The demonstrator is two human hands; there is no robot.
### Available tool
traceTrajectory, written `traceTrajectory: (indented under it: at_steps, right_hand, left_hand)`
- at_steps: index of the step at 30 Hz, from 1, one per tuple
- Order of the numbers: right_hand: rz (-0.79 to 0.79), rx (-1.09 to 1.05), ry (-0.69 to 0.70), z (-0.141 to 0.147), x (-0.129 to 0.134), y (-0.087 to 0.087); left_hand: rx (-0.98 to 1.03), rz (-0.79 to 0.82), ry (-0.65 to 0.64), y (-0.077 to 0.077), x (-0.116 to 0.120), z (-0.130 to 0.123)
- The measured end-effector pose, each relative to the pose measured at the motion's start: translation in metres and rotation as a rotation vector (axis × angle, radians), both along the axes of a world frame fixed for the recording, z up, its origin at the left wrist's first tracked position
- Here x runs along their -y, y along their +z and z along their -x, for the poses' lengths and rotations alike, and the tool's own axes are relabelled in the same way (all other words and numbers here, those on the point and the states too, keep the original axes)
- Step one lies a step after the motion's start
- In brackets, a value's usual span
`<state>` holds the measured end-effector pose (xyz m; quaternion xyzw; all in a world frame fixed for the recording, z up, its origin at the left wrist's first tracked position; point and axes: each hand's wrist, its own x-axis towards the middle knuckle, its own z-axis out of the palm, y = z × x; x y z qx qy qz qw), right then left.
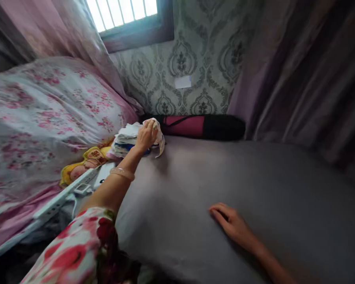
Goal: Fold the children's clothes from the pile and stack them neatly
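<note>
My left hand, with a pale bangle on its wrist, is stretched out at the far left of the bed. Its fingers are closed on a white cloth, one end of which hangs down. Directly beside and under that hand lies a pile of folded clothes, mostly white with some blue. My right hand is low over the grey bed sheet, its fingers curled and thumb close to the index finger. Nothing shows in it.
A black and magenta long bag lies against the patterned wall. Yellow plush toys, a white power strip and a plugged-in charger line the left edge. Floral fabric hangs at left, dark curtains at right.
</note>
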<state>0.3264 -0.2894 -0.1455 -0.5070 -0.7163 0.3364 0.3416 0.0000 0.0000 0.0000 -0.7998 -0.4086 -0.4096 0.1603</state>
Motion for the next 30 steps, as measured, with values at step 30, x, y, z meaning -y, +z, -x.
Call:
traceTrajectory:
  at_steps: [30]
  right_hand:
    - [-0.350,-0.315,-0.565,-0.011,-0.078,0.159]
  left_hand:
    - [0.185,0.219,-0.345,0.003,0.143,-0.077]
